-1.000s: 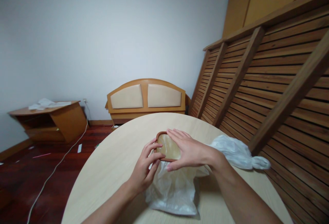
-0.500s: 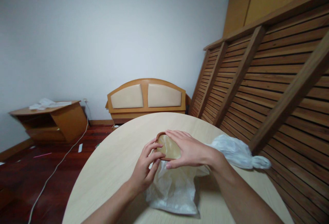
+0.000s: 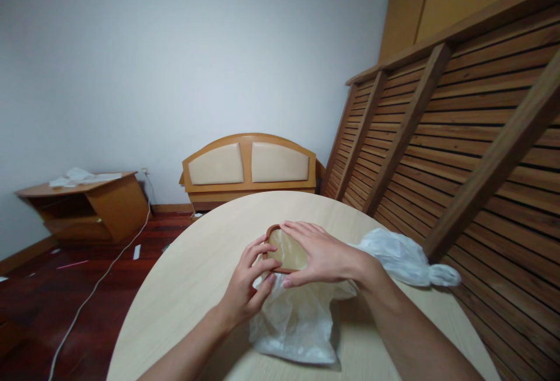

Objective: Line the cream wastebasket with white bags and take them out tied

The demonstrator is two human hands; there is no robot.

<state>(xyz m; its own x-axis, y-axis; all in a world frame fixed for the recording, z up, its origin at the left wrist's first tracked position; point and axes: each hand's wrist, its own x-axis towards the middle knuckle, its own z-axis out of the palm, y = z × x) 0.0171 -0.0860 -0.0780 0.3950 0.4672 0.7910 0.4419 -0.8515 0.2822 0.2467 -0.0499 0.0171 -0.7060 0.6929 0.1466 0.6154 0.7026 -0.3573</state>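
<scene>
A small rounded object with a brown rim [image 3: 275, 228] and a pale, yellowish, shiny middle [image 3: 286, 251] is held over the table; I cannot make out its exact kind. My left hand [image 3: 254, 279] grips its left side, fingertips over the rim and thumb below. Around the right side curves my right hand [image 3: 326, 255], fingers along the far edge and thumb at the near edge. A crumpled translucent plastic bag [image 3: 301, 325] hangs or lies just under and in front of the object; whether they are joined I cannot tell.
The round pale wooden table [image 3: 192, 270] bears a second, knotted plastic bag [image 3: 394, 255] at right. Slatted wooden panels [image 3: 437, 153] lean beyond it. Behind are a headboard [image 3: 249, 162] and a low cabinet [image 3: 114, 206]. A white cable [image 3: 94, 287] crosses the floor.
Almost nothing differs. My left thumb has shifted slightly near the lower rim; both hands keep their hold on the brown-rimmed object.
</scene>
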